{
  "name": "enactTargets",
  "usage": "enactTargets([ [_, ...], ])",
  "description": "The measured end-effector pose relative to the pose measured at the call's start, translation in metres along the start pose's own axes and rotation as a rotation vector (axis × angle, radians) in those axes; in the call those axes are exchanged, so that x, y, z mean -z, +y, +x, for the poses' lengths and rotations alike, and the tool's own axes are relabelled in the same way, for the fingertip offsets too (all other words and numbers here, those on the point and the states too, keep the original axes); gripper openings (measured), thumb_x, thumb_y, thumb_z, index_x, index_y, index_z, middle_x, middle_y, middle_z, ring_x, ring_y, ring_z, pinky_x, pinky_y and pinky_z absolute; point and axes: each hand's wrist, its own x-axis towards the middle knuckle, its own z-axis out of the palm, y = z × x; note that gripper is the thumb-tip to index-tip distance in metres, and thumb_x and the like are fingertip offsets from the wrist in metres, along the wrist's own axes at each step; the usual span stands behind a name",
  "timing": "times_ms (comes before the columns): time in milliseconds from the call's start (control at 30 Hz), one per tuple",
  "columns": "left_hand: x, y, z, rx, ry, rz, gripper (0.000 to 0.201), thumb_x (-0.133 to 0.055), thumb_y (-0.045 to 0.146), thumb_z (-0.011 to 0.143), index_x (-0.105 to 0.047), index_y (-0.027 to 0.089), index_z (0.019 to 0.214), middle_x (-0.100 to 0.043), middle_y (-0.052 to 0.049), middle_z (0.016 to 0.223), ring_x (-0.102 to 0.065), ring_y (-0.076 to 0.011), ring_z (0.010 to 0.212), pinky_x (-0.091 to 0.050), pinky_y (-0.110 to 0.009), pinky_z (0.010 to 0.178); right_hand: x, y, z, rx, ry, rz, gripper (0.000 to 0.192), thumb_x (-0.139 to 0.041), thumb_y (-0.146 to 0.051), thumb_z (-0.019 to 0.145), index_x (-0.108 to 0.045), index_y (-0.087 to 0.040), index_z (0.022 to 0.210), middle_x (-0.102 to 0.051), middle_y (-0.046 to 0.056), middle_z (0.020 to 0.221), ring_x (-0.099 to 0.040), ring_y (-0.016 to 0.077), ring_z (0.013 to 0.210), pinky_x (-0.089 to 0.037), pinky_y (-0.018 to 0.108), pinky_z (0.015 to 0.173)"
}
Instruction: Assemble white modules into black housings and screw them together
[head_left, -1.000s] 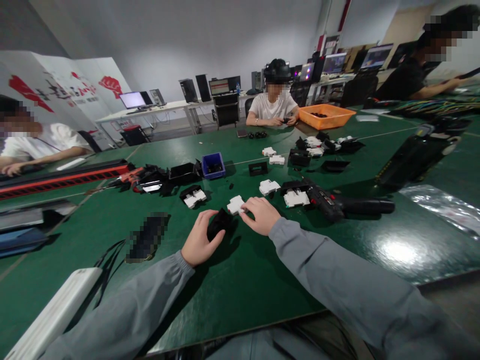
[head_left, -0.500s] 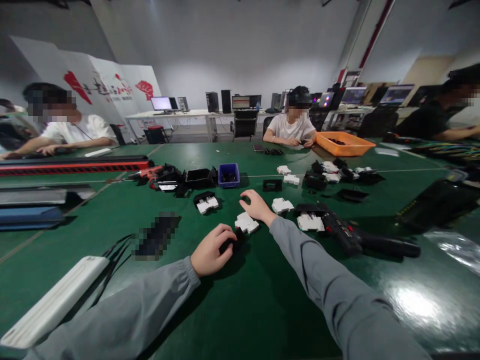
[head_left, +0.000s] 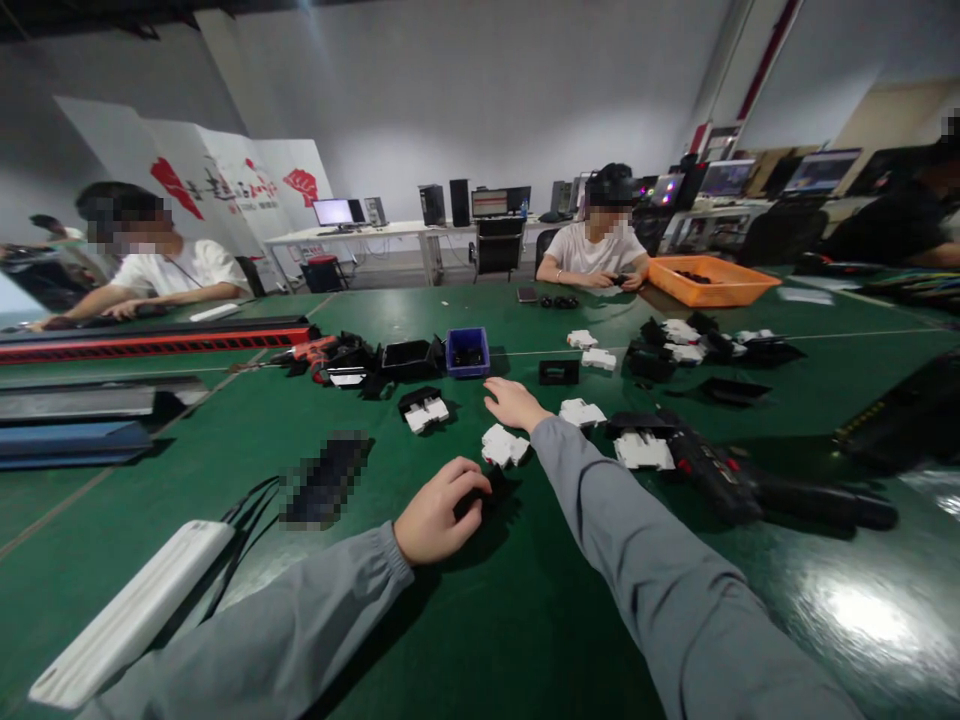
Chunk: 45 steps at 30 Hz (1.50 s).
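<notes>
My right hand [head_left: 512,402] has left the white part [head_left: 505,445] and now reaches, open and empty, toward the blue bin [head_left: 467,352]. My left hand [head_left: 442,510], nearer than the white part, still grips the black part [head_left: 487,492].

Glossy green table [head_left: 525,620] — matt white plastic part [head_left: 504,445], grey cloth sleeve [head_left: 660,590]

surface: wide dark-green matte table [head_left: 480,620] | on it: small blue plastic bin [head_left: 468,353]; orange plastic tray [head_left: 712,282]; white plastic blocks [head_left: 504,446]; long white plastic bar [head_left: 131,612]
</notes>
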Motion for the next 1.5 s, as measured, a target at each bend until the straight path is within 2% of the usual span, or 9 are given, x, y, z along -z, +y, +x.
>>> enactTargets([
  [167, -0.001, -0.002, -0.001, -0.01, -0.003, 0.009, 0.025, -0.051, 0.011, 0.085, -0.059, 0.021, 0.106, -0.056, -0.009, 0.11, -0.057, -0.0206, 0.104, -0.049, -0.036, 0.093, 0.014, -0.008, -0.038, 0.005, -0.019, -0.011, 0.04, -0.05, -0.023, 0.092, -0.06, -0.014, 0.13, -0.056, 0.015, 0.14, -0.055, 0.0257, 0.127, -0.041, 0.041, 0.111],
  [400, -0.004, -0.003, -0.002, -0.048, -0.023, 0.013, 0.022, -0.05, 0.012, 0.088, -0.057, 0.021, 0.105, -0.056, -0.009, 0.109, -0.056, -0.0211, 0.105, -0.048, -0.037, 0.095, 0.045, -0.016, -0.124, 0.026, -0.013, 0.007, 0.042, -0.051, -0.022, 0.09, -0.061, -0.012, 0.129, -0.057, 0.016, 0.138, -0.054, 0.0268, 0.129, -0.042, 0.043, 0.112],
  [533, -0.004, -0.004, -0.004, -0.042, -0.021, 0.018, 0.034, -0.051, 0.015, 0.088, -0.05, 0.022, 0.121, -0.057, -0.009, 0.112, -0.057, -0.0218, 0.104, -0.048, -0.039, 0.094, 0.06, -0.022, -0.15, 0.016, -0.007, 0.023, 0.042, -0.05, -0.023, 0.09, -0.06, -0.012, 0.129, -0.057, 0.017, 0.137, -0.054, 0.0288, 0.128, -0.043, 0.047, 0.11],
  [700, -0.005, -0.007, -0.005, 0.005, -0.003, 0.001, 0.047, -0.056, 0.021, 0.087, -0.041, 0.02, 0.132, -0.055, -0.009, 0.113, -0.056, -0.0228, 0.105, -0.047, -0.041, 0.096, 0.07, -0.038, -0.156, 0.065, 0.084, 0.064, 0.055, -0.053, -0.032, 0.091, -0.046, -0.017, 0.143, -0.044, 0.014, 0.151, -0.043, 0.0293, 0.137, -0.036, 0.052, 0.113],
  [867, -0.005, -0.006, -0.001, -0.021, -0.05, 0.023, 0.056, -0.06, 0.019, 0.082, -0.04, 0.019, 0.134, -0.052, -0.012, 0.121, -0.053, -0.0258, 0.113, -0.045, -0.045, 0.101, 0.067, -0.056, -0.156, 0.224, -0.055, 0.073, 0.065, -0.06, -0.031, 0.084, -0.043, -0.021, 0.146, -0.043, 0.012, 0.153, -0.037, 0.0297, 0.141, -0.027, 0.053, 0.116],
  [1000, -0.005, -0.003, 0.0, -0.048, -0.121, 0.03, 0.066, -0.061, 0.016, 0.078, -0.038, 0.019, 0.139, -0.047, -0.015, 0.134, -0.047, -0.0286, 0.126, -0.041, -0.049, 0.109, 0.069, -0.06, -0.157, 0.204, -0.054, 0.026, 0.056, -0.061, -0.031, 0.083, -0.053, -0.019, 0.137, -0.053, 0.013, 0.142, -0.047, 0.031, 0.132, -0.031, 0.052, 0.112],
  [1133, -0.003, 0.0, 0.0, -0.065, -0.179, 0.025, 0.076, -0.062, 0.015, 0.076, -0.033, 0.02, 0.146, -0.043, -0.016, 0.144, -0.042, -0.0309, 0.135, -0.038, -0.052, 0.113, 0.08, -0.056, -0.163, 0.186, 0.006, -0.01, 0.043, -0.066, -0.035, 0.079, -0.061, -0.018, 0.118, -0.061, 0.014, 0.119, -0.052, 0.0321, 0.116, -0.038, 0.051, 0.103],
  [1300, 0.001, 0.0, 0.001, -0.162, -0.311, 0.013, 0.09, -0.067, 0.018, 0.073, -0.025, 0.022, 0.152, -0.042, -0.015, 0.15, -0.041, -0.0321, 0.138, -0.035, -0.052, 0.116, 0.078, -0.049, -0.171, 0.125, 0.018, 0.015, 0.047, -0.071, -0.037, 0.075, -0.057, -0.018, 0.116, -0.056, 0.016, 0.125, -0.046, 0.0347, 0.125, -0.035, 0.052, 0.106],
  [1500, 0.0, -0.004, 0.002, -0.188, -0.362, 0.06, 0.085, -0.074, 0.037, 0.074, -0.034, 0.022, 0.147, -0.051, -0.014, 0.142, -0.048, -0.0326, 0.131, -0.039, -0.052, 0.11, 0.071, -0.049, -0.166, 0.092, 0.018, 0.027, 0.048, -0.072, -0.039, 0.075, -0.057, -0.017, 0.114, -0.061, 0.014, 0.116, -0.051, 0.0327, 0.116, -0.036, 0.05, 0.103],
])
